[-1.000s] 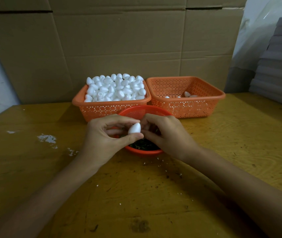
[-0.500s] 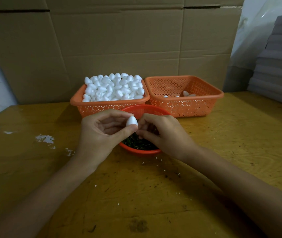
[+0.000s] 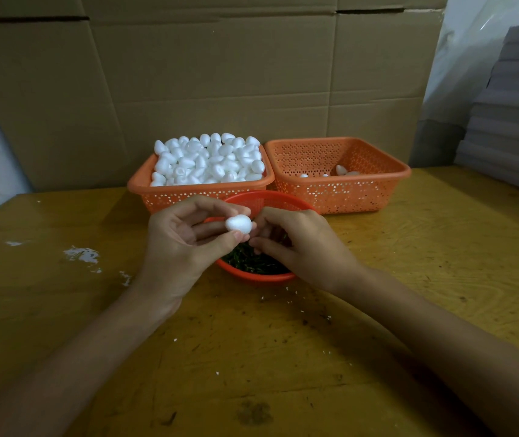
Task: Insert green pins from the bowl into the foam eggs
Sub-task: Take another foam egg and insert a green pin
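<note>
White egg (image 3: 238,223), head view: pinched between thumb and fingers of the left hand (image 3: 182,244), above the bowl (image 3: 264,200) of green pins (image 3: 251,263). Within the last second the egg has turned from point-up to sideways. Right hand (image 3: 299,247) sets curled fingertips at the egg's right end; whether they pinch a pin cannot be told. Judgement: insertion is under way

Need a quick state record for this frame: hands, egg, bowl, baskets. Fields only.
left hand: pinches one foam egg over the red bowl
right hand: fingertips at the egg's right end; no pin visible
red bowl: holds green pins
left basket: heaped with white foam eggs
right basket: few eggs
</note>
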`<action>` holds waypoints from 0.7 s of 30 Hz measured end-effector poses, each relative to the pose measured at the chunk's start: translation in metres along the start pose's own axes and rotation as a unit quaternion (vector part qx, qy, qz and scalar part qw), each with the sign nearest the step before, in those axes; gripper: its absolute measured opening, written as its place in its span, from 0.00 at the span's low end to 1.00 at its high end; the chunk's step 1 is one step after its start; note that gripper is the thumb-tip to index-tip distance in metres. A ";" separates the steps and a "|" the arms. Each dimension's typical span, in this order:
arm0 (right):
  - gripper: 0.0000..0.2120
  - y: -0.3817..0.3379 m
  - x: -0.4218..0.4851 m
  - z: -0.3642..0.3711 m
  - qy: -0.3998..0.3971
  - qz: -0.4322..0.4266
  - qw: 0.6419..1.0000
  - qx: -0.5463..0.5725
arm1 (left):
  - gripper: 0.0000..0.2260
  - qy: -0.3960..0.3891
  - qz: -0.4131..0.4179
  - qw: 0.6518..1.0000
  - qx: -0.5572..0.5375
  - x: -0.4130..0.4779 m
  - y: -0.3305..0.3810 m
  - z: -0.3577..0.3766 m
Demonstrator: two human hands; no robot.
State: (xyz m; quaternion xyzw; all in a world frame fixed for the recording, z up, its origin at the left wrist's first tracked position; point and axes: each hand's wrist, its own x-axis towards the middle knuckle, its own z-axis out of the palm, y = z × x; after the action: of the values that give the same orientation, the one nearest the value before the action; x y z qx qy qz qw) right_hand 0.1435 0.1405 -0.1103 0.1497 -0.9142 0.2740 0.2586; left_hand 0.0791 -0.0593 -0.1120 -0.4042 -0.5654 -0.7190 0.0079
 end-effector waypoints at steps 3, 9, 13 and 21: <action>0.03 0.001 0.000 0.000 -0.002 0.000 1.000 -0.002 | 0.10 -0.005 0.005 1.000 0.009 0.000 -0.002 0.000; 0.02 0.001 0.000 0.001 0.006 -0.002 1.000 0.008 | 0.12 -0.014 0.028 0.999 0.038 0.001 -0.002 -0.002; 0.03 0.001 0.001 0.001 0.005 -0.002 1.000 0.007 | 0.15 -0.016 0.038 0.998 0.049 0.001 -0.003 -0.001; 0.02 0.000 0.000 0.000 0.004 0.003 1.000 0.028 | 0.16 -0.028 0.042 0.997 0.052 0.001 -0.003 -0.002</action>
State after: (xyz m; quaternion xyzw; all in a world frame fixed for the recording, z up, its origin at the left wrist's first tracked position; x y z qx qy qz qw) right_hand 0.1433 0.1401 -0.1097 0.1532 -0.9056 0.3003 0.2575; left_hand 0.0760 -0.0591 -0.1135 -0.4465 -0.5848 -0.6759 0.0432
